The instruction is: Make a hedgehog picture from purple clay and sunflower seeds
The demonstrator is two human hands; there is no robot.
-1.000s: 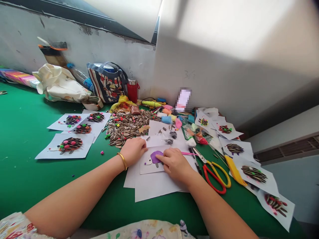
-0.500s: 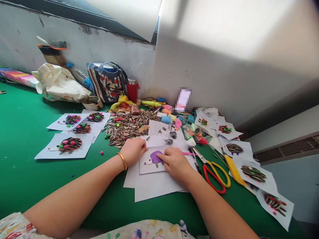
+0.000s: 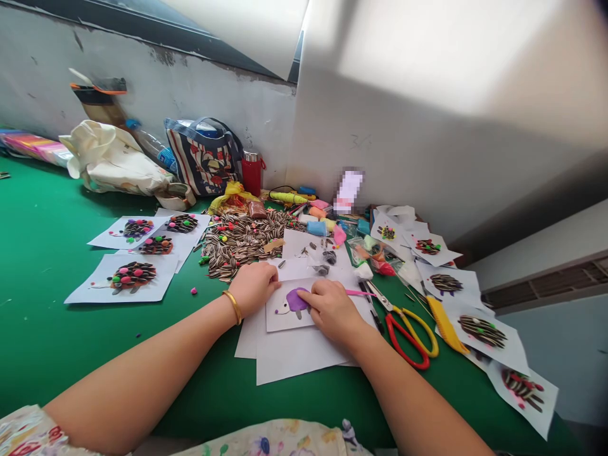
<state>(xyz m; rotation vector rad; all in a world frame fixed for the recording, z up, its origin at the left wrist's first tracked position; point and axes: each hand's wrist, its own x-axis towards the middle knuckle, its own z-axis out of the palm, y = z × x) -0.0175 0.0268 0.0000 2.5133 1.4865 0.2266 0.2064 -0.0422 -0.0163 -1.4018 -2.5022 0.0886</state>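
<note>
A small white card [image 3: 280, 322] lies on a stack of larger white sheets [image 3: 294, 367]. On the card is a flat purple clay hedgehog shape [image 3: 293, 297] with a pale face, a dark nose dot and grey feet. My left hand [image 3: 255, 286] rests at the card's upper left edge, its fingers curled and pressed together. My right hand [image 3: 335, 310] touches the purple clay with its index finger, the other fingers folded. A thin pink tool [image 3: 360, 293] sticks out from behind that hand; its other end is hidden.
Striped seeds [image 3: 247, 240] are heaped beyond my left hand. Scissors [image 3: 413, 335] and a yellow-handled cutter [image 3: 446, 324] lie at right. Finished hedgehog cards [image 3: 164, 269] sit on both sides. Clay pieces [image 3: 317, 228], bags [image 3: 204, 158] and a red flask [image 3: 251, 174] stand toward the wall.
My right index finger has shifted slightly left and up on the purple clay. My left hand has stayed in place.
</note>
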